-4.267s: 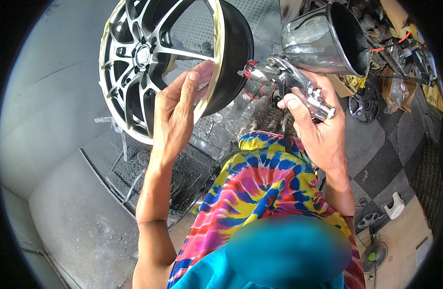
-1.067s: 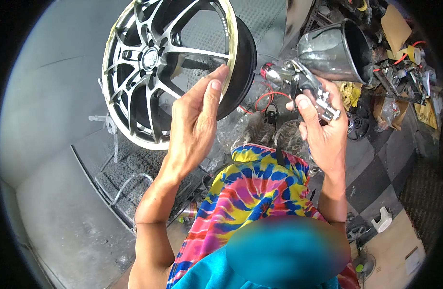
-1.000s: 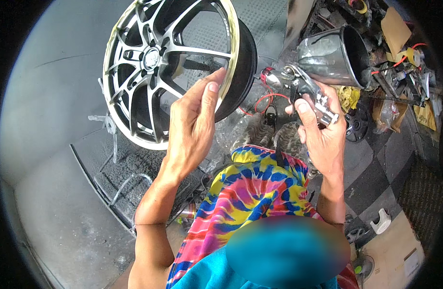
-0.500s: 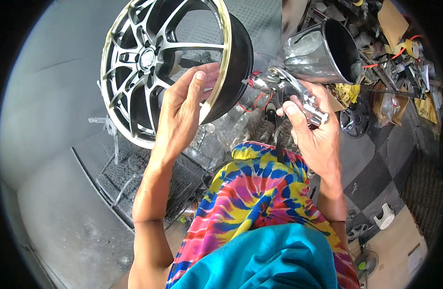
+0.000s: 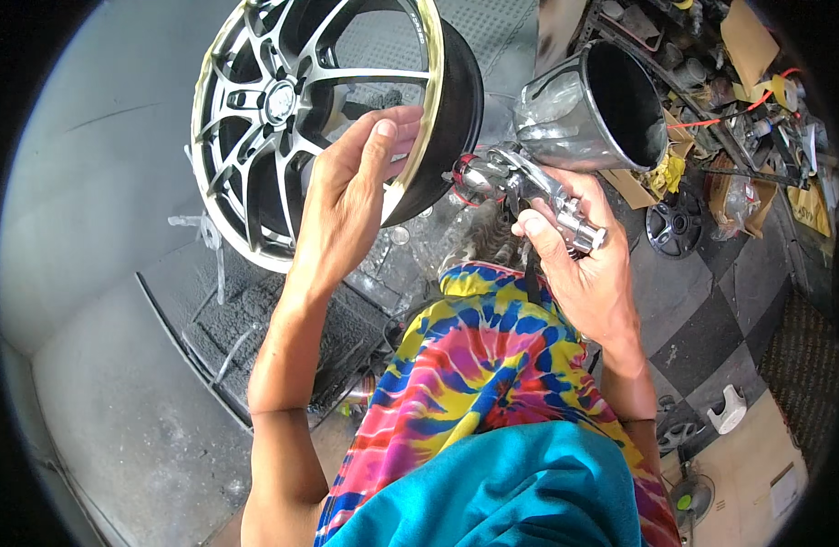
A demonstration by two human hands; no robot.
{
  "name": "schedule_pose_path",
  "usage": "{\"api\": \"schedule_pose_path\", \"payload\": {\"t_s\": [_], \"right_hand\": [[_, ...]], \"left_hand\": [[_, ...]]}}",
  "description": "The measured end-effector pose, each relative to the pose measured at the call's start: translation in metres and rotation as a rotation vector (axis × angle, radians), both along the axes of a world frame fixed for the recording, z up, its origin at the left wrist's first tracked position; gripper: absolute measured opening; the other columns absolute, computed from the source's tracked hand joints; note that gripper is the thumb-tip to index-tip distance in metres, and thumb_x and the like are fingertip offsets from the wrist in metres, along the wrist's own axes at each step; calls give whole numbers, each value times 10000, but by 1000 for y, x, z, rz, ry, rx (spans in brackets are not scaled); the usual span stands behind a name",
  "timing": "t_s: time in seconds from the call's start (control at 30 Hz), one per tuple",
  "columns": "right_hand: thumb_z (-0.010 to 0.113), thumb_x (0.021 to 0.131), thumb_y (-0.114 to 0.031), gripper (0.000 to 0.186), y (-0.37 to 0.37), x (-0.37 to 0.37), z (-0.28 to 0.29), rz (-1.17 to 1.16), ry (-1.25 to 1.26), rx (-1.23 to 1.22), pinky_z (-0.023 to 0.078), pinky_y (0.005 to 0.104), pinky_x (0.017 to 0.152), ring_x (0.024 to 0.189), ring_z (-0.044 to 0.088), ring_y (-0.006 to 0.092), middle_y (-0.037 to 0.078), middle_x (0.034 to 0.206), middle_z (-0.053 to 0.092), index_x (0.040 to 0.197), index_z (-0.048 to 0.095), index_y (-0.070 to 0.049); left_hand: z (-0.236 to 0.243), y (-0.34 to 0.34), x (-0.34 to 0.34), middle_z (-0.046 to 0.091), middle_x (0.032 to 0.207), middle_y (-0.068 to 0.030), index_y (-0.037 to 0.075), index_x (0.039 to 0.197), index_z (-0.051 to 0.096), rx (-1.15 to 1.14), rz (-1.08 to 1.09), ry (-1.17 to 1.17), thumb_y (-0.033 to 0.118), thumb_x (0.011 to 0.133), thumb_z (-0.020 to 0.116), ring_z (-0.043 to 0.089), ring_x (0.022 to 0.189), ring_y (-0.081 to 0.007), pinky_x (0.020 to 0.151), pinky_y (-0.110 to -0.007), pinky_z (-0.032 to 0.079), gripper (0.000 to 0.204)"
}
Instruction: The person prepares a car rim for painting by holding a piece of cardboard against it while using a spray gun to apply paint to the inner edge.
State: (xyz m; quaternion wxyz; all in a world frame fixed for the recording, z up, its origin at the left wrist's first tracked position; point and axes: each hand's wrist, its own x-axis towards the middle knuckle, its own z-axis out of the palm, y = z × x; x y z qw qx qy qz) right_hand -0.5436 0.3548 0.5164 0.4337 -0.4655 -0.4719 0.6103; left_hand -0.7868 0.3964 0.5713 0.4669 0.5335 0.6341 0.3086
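A wheel rim point(image 5: 281, 102) with silver-and-black spokes stands upright at the upper left, pale yellow along its outer lip. In front of its right edge my left hand point(image 5: 351, 187) is open, fingers stretched out and thumb raised. Those fingertips overlap the lip in view; I cannot tell whether they touch it. My right hand point(image 5: 588, 264) is wrapped round a chrome spray gun point(image 5: 533, 187), its red-ringed nozzle end pointing left toward the rim's side. A large metal paint cup point(image 5: 561, 109) with dark streaks sits on the gun, tipped with its dark mouth to the right.
A dark mat-like panel point(image 5: 246, 337) lies below the rim. Cluttered cardboard, tools and scraps point(image 5: 730, 100) fill the far right, with a red hose point(image 5: 711, 121) among them. A small dark wheel point(image 5: 673, 223) rests on the checkered floor point(image 5: 702, 319). A grey wall point(image 5: 100, 182) rises at left.
My right hand has shifted a little left and down with the spray gun, bringing its nozzle end and cup closer to the rim. My left hand stays almost in place.
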Motion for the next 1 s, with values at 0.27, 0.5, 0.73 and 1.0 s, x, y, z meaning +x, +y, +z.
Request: {"api": "schedule_pose_path", "payload": {"t_s": [0.27, 0.5, 0.73, 1.0], "right_hand": [[725, 1081, -149, 403, -3, 1, 1, 79, -64, 76, 582, 282, 878, 984, 738, 125, 94, 1131, 743, 1422, 609, 32], [733, 1076, -153, 395, -3, 1, 3, 102, -75, 74, 576, 282, 883, 988, 741, 125, 90, 1114, 746, 1409, 618, 27], [785, 1036, -156, 391, -2, 1, -2, 13, -32, 22, 591, 315, 861, 974, 744, 150, 109, 1107, 775, 1376, 662, -6], [779, 1042, -170, 393, 0, 3, 10, 31, -75, -108, 576, 320, 911, 1033, 730, 152, 123, 1194, 744, 1374, 667, 8]], "left_hand": [[1, 3, 3, 756, 1316, -211, -50, 1410, 667, 0, 2, 29, 372, 1207, 454, 719, 1240, -277, 1098, -399, 550, 514], [2, 5, 3, 753, 1320, -207, -44, 1410, 668, 1, -1, 28, 359, 1207, 457, 713, 1251, -271, 1101, -403, 550, 499], [6, 1, 7, 718, 1407, -198, -43, 1466, 634, 19, -77, 120, 351, 1208, 445, 671, 1327, -278, 1163, -427, 509, 507], [1, -3, 14, 755, 1038, -229, -9, 1401, 664, 129, -66, 165, 280, 1185, 515, 726, 946, -274, 895, -401, 559, 391]]}}
